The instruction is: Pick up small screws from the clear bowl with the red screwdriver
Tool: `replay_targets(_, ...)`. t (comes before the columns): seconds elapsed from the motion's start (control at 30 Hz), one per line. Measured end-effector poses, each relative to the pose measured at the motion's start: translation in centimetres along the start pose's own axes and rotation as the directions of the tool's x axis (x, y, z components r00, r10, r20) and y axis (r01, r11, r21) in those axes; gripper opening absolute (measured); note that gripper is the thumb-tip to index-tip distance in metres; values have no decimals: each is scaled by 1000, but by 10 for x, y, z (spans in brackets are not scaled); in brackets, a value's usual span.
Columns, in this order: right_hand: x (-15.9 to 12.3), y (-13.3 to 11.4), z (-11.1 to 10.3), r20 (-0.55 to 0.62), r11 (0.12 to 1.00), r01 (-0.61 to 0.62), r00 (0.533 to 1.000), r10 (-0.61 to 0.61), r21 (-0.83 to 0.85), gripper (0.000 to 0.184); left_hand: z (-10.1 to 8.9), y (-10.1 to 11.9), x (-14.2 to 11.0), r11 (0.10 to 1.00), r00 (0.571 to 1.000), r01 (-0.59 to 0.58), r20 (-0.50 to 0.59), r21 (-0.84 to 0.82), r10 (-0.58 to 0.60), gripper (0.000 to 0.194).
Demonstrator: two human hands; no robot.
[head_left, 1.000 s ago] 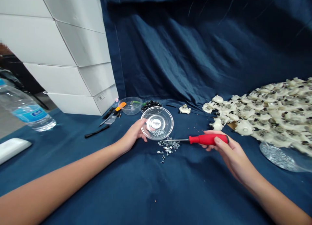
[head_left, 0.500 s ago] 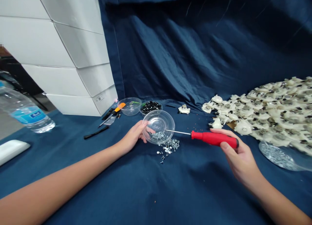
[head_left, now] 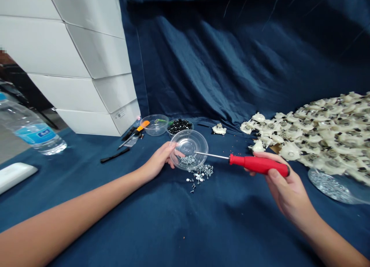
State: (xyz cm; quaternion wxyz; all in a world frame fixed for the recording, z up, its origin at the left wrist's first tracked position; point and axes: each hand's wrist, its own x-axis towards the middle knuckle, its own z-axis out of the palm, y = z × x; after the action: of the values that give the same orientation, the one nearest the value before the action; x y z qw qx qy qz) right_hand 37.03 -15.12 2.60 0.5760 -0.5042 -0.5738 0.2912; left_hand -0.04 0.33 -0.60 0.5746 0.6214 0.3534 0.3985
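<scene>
My left hand (head_left: 163,159) grips the rim of a clear plastic bowl (head_left: 202,141), which is tilted towards me. Small silver screws (head_left: 187,160) lie in its lower part. Held by its red handle, a screwdriver (head_left: 254,164) is in my right hand (head_left: 289,190). Its metal shaft points left, and the tip shows in front of the bowl; whether it touches anything I cannot tell. More loose screws (head_left: 199,176) lie in a heap on the blue cloth just below the bowl.
Behind the bowl stand a tub of black parts (head_left: 179,125) and another clear tub (head_left: 156,130). Cream plastic parts (head_left: 323,132) are piled at right, beside a clear container of screws (head_left: 329,184). White boxes (head_left: 95,93) and a water bottle (head_left: 37,132) stand at left.
The screwdriver and my right hand have shifted slightly right, and the tip sits a little higher against the bowl. My left hand still holds the bowl in nearly the same place.
</scene>
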Motion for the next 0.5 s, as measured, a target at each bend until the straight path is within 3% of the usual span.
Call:
replay_targets(0.13,-4,-10,6,111,992,-26,993,40,-121,35,-1,-1,1,1000,1000,11,2,11,-11,63)
replay_targets(0.37,-2,-1,3,57,997,-25,998,21,77,35,0,1,0,1000,1000,-2,5,9,2,63)
replay_targets(0.5,-1,-1,4,52,997,-56,997,53,55,36,1,1,0,1000,1000,5,1,4,-5,64)
